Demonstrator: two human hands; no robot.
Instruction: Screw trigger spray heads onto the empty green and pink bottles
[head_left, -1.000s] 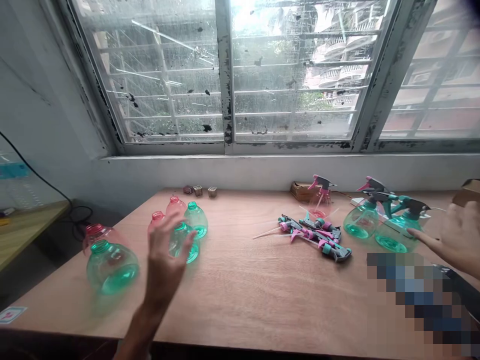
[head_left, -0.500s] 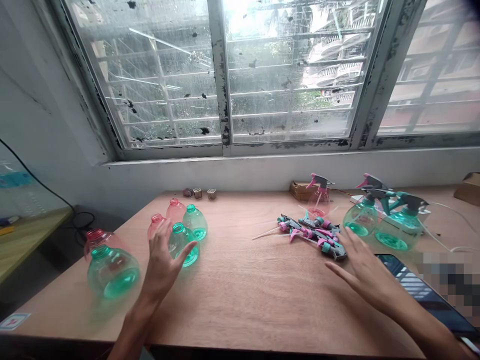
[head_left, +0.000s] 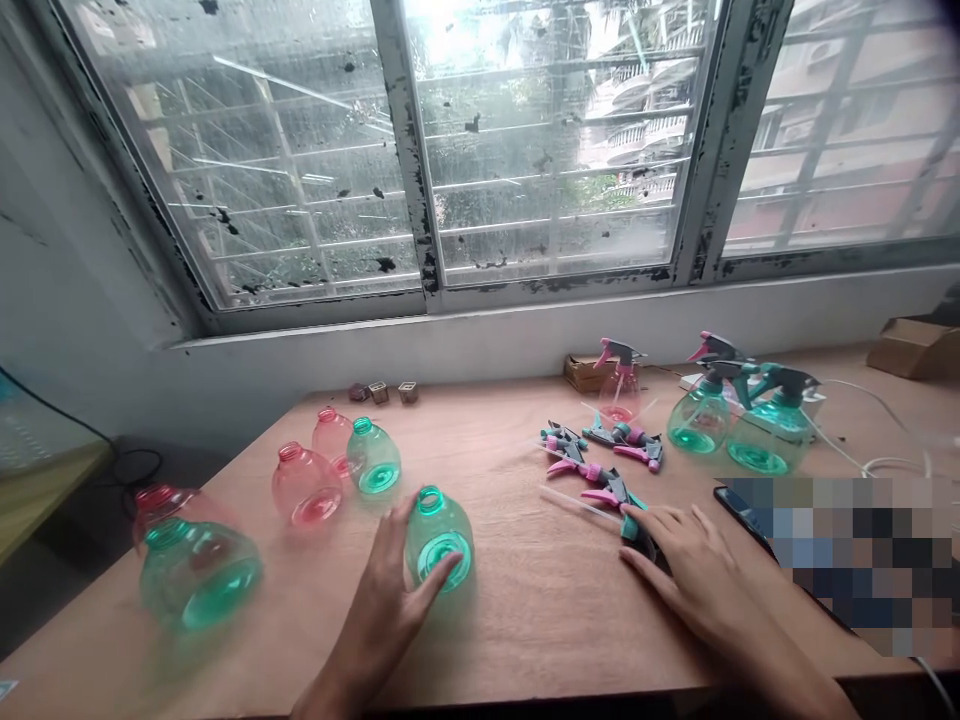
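A green bottle point(head_left: 444, 525) stands near the frame's lower centre, the left hand point(head_left: 386, 605) curled around it, fingers half closed. Right of it, the right hand point(head_left: 694, 565) covers a spray head point(head_left: 632, 528), fingers bent, grip unclear. Loose spray heads point(head_left: 637, 447) lie beyond; pixelation hides most of the phone point(head_left: 739, 508), lower right.

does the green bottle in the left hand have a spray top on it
No, the green bottle in the left hand shows a bare, open neck.
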